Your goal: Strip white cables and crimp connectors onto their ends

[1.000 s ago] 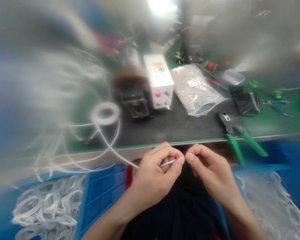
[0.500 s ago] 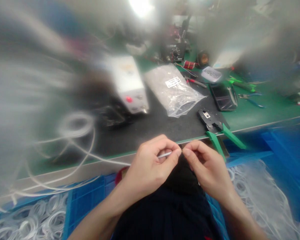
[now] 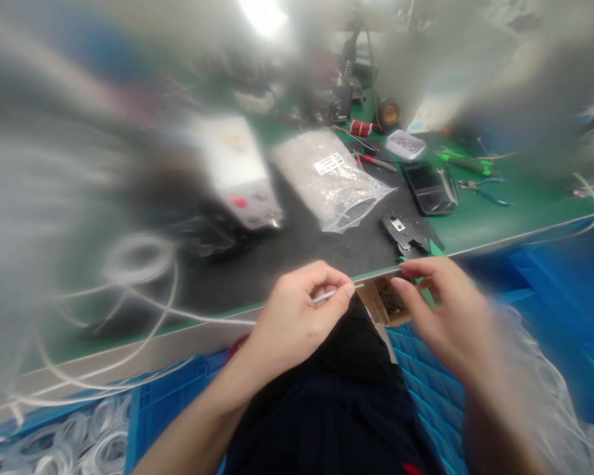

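Between thumb and bent fingers, my left hand (image 3: 309, 313) pinches a white cable (image 3: 324, 297). Its thin end sticks out past the fingertips, and its length runs left in loose loops to a coil (image 3: 143, 257) on the bench. My right hand (image 3: 445, 310) is apart from the cable with thumb and fingers spread. It is over the green handles of the crimping pliers (image 3: 406, 234), which lie at the bench's front edge with the handles mostly hidden behind it. Whether the fingers touch the handles, I cannot tell. Below them is an open cardboard box (image 3: 375, 303) of small parts.
A plastic bag (image 3: 307, 171) with a label lies on the dark mat, beside a white machine (image 3: 232, 171) with a red button. Behind are a phone (image 3: 429, 189), blue-handled pliers (image 3: 488, 191) and a small tin (image 3: 406, 144). A blue crate (image 3: 168, 396) with coiled cables stands lower left.
My right hand has left the cable's end and moved right, opening over the pliers' handles. My left hand still holds the cable in nearly the same place. The view has shifted slightly.
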A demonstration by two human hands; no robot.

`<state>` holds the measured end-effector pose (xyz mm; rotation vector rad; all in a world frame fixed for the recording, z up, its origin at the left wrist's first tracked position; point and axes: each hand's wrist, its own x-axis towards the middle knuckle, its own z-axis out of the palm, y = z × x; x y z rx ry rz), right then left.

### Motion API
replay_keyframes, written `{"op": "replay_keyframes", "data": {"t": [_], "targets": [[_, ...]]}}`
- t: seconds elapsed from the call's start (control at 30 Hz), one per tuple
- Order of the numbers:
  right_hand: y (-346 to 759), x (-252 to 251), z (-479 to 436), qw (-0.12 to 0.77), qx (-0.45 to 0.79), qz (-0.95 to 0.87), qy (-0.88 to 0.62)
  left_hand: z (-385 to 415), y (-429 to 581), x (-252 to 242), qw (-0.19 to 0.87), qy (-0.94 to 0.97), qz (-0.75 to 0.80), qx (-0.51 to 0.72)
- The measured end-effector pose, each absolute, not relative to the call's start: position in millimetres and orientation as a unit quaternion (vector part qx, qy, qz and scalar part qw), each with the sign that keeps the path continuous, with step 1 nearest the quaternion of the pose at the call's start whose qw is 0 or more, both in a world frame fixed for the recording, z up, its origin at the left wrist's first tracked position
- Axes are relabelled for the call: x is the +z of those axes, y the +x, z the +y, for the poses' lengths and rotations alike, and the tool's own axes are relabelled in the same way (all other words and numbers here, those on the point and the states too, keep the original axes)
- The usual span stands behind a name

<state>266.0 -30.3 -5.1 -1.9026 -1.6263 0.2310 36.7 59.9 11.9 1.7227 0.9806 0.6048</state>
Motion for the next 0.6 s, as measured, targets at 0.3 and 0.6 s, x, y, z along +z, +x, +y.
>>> {"op": "replay_keyframes", "data": {"t": [0.3, 0.6], "targets": [[327, -58, -38, 0.051, -0.046, -0.611, -0.788, 73, 41, 13, 0.53, 0.702, 0.399, 0.258], [324, -29, -32, 0.11, 0.049, -0.529, -0.84, 84, 46, 17, 0.535, 0.697, 0.391, 0.272]]}}
